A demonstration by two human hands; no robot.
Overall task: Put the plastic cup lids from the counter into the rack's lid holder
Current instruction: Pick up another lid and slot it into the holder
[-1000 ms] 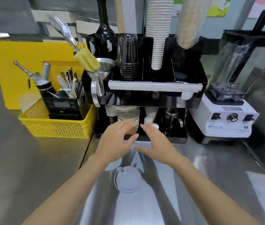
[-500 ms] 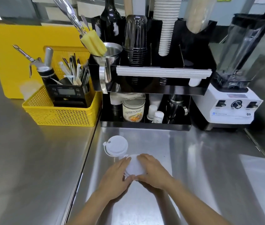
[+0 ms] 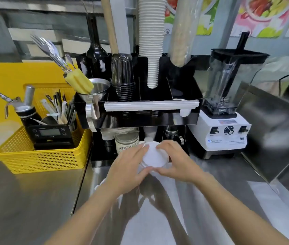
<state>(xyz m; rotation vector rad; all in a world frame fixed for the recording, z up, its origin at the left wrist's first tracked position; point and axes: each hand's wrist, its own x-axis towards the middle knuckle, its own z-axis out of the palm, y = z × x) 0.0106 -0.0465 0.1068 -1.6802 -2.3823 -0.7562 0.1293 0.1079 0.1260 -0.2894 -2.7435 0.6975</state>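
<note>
Head view, hands: left hand (image 3: 127, 171) and right hand (image 3: 177, 161) meet just in front of the black rack (image 3: 149, 119), fingers curled around the rim of a white stack of lids (image 3: 155, 156), the left gripping from 9 o'clock, the right from 3 o'clock.

Head view, task object: the stack of lids is lifted clear of the steel counter (image 3: 34, 200) and sits level with the rack's lower shelf; motion blur hides how many lids it holds.

Head view, remaining lid: a pale edge, probably another lid (image 3: 99, 185), shows on the counter at 8 o'clock of the left hand, mostly hidden by the wrist.

Head view, surroundings: yellow basket (image 3: 39, 156) at 9 o'clock of the rack, blender (image 3: 228, 106) at 3 o'clock, white paper cups (image 3: 151, 43) stacked at 12 o'clock.

Progress: judged partway; the stack is collected but not yet seated in any holder, and one lid appears left to fetch.

Change from half a second earlier: the hands were then low on the counter pressing the lids together, with a lone lid lying at 11 o'clock of them; they have since risen toward the rack.
</note>
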